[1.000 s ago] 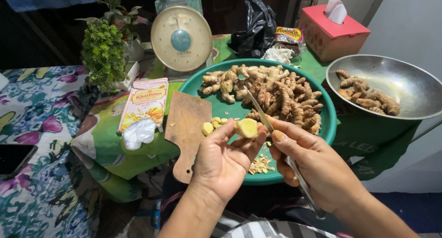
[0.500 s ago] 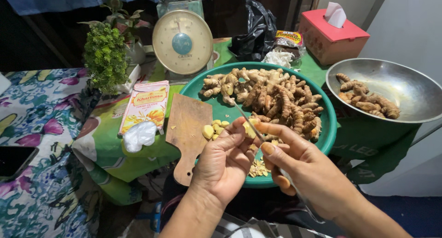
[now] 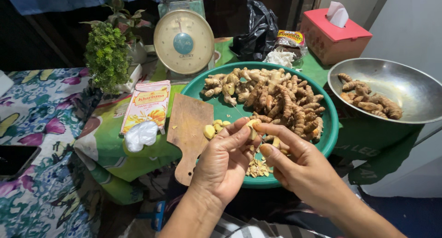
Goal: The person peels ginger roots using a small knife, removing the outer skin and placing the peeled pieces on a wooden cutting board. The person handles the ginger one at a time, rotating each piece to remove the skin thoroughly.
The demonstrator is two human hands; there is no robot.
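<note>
Both hands meet over the near rim of the green tray (image 3: pixel 331 127). The left hand (image 3: pixel 225 162) has its fingers curled closed around a small peeled yellow root piece (image 3: pixel 252 124), pinched at the fingertips. The right hand (image 3: pixel 299 166) presses thumb and forefinger against the same piece from the other side and grips a thin knife (image 3: pixel 239 112); its handle is hidden in the palm, and the narrow blade slants up and away beyond the fingertips.

Directly below the fingers, on the tray floor, lies a small heap of pale peelings (image 3: pixel 258 168). Just to the left of the left fingertips sit a few peeled yellow chunks (image 3: pixel 214 129), at the edge of the wooden cutting board (image 3: pixel 191 127). Beyond the fingertips, further up the tray, a large pile of unpeeled roots (image 3: pixel 271 97) fills most of the space, and well off to the right of the right hand a steel bowl (image 3: pixel 405 88) holds several more brown roots.

Judging by this, the peeling appears to be at an early stage: only a handful of pieces are cleaned, one is in hand, and the bulk of the pile is untouched.
</note>
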